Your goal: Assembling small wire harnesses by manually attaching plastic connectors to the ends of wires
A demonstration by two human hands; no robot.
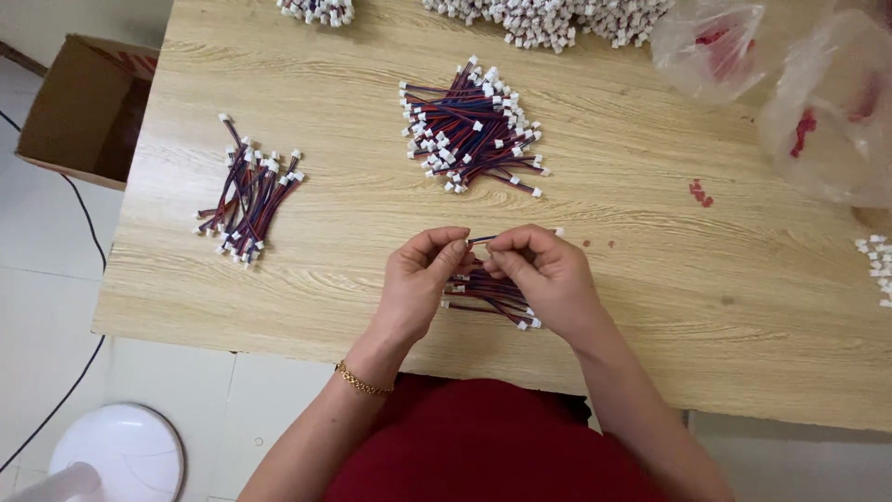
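My left hand (420,279) and my right hand (544,274) meet over the near part of the wooden table (650,270). Between their fingertips they pinch one short red-and-blue wire (479,240) with a small white connector at its end. Under my hands lies a small bunch of the same wires (488,296). A larger heap of wires with white plugs (474,125) lies further back at the middle. Another small bundle (249,191) lies to the left.
Piles of white connectors (548,19) sit along the far edge. Clear plastic bags (818,102) lie at the right. Loose white connectors (878,265) are at the right edge. A cardboard box (79,107) and a white round object (116,453) stand on the floor at left.
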